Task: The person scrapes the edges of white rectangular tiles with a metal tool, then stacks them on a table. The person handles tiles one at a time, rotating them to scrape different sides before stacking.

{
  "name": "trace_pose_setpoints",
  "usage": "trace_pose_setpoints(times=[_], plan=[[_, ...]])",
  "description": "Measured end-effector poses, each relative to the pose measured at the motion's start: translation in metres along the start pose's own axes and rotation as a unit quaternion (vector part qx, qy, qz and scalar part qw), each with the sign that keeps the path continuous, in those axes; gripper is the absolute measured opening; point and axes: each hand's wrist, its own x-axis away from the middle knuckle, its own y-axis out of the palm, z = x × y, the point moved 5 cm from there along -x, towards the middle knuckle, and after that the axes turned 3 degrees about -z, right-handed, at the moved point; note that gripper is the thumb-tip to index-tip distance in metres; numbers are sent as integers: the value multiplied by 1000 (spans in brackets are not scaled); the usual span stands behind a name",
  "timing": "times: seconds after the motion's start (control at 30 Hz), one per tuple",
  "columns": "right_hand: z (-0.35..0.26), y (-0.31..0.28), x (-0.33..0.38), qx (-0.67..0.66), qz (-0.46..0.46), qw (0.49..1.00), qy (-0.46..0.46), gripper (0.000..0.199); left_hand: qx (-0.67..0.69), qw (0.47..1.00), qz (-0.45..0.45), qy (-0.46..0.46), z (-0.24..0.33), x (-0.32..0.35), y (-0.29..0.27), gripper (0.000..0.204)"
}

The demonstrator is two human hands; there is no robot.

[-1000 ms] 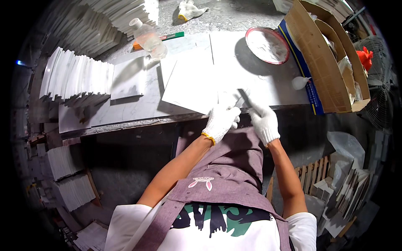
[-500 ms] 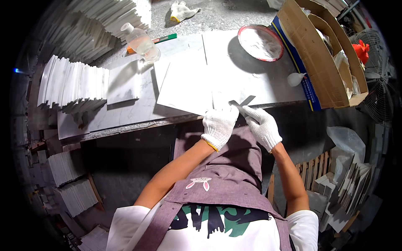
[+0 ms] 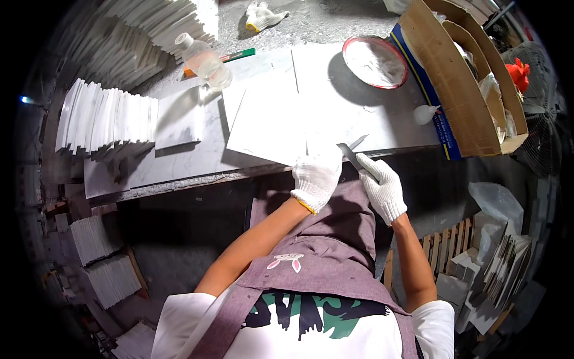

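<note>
The left hand [image 3: 315, 176] – gloved, fingers curled – presses on the near edge of the white tile [image 3: 269, 122] at frame centre. The right hand [image 3: 382, 186] grips a metal blade [image 3: 353, 157] just right of it, the tip touching the tile edge.

White knit cloth gloves covered both hands; the right hand [image 3: 382, 188] gripped a dull metal blade [image 3: 354, 157] just beside the smooth, matt marble tile [image 3: 269, 122] under the left hand [image 3: 315, 178].
</note>
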Motion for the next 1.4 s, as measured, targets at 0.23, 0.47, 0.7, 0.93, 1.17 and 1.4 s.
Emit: trace_pose_setpoints(times=[0.23, 0.47, 0.7, 0.93, 1.17, 1.4], plan=[[0, -23, 7, -355, 168, 903, 174, 55, 244, 964, 26, -105, 11, -3, -45, 18], [-20, -17, 7, -357, 132, 910, 165, 58, 151, 987, -17, -43, 14, -11, -42, 20], [-17, -32, -12, -346, 143, 919, 123, 47, 211, 977, 13, -39, 8, -1, -63, 18], [-45, -101, -86, 163, 234, 950, -126, 14, 337, 929, -71, -137, -7, 63, -58, 20], [-22, -84, -163, 370, 160, 911, -91, 19, 466, 799, -171, -340, -28, 104, -54, 22], [-68, -87, -115, 260, 234, 930, -113, 34, 634, 652, -135, -394, -31, 99, -54, 17]])
